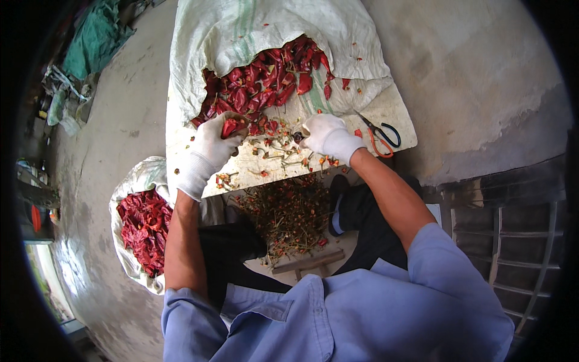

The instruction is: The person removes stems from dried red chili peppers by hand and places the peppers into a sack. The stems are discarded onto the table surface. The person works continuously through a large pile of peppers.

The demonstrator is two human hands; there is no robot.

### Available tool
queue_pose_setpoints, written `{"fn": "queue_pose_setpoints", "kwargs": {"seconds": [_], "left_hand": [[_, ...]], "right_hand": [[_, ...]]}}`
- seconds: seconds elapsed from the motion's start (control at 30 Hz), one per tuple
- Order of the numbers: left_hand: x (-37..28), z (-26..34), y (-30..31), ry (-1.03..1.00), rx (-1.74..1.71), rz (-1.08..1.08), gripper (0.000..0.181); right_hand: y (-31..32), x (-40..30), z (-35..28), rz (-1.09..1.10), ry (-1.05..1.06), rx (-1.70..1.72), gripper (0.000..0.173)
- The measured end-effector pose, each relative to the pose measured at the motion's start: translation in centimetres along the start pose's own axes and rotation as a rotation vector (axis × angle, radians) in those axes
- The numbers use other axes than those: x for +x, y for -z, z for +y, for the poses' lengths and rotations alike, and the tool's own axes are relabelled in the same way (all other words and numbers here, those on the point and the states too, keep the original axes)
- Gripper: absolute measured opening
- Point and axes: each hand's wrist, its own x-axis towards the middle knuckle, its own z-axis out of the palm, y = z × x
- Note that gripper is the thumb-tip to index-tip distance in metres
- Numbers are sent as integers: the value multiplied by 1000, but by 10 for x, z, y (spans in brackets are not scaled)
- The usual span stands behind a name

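Observation:
My left hand (216, 141), in a white knit glove, is closed around a dried red chili pepper (231, 127) at the near left edge of the pepper heap. Farther right, my right hand (326, 135), also gloved, has its fingertips at a small dark piece (297, 137); whether it grips the piece is unclear. Dried red peppers (253, 90) spill from the mouth of a white woven sack (357, 40) on a pale board (398, 113). Cut stems and caps (282, 156) lie scattered between and below my hands. Scissors (379, 135) with one orange and one black handle rest, blades apart, beside my right wrist.
A second woven sack (118, 244) of red peppers (147, 231) stands on the floor at left. Under the board's near edge, a heap of stems (289, 212) lies between my feet, near a wooden stool part (310, 262). Green sheeting (92, 40) lies at upper left; a metal grid (520, 262) is at right.

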Motion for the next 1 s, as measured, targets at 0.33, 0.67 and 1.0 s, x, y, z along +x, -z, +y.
{"fn": "queue_pose_setpoints", "kwargs": {"seconds": [0.33,0.67,1.0], "left_hand": [[16,-13,-22,-174,251,21,36],[10,-1,-53,-402,344,9,45],[9,8,-46,-4,-342,-133,32]], "right_hand": [[-11,3,-2,72,27,18,28],[11,-10,-19,181,144,458,31],[20,-18,-20,207,194,783,24]]}}
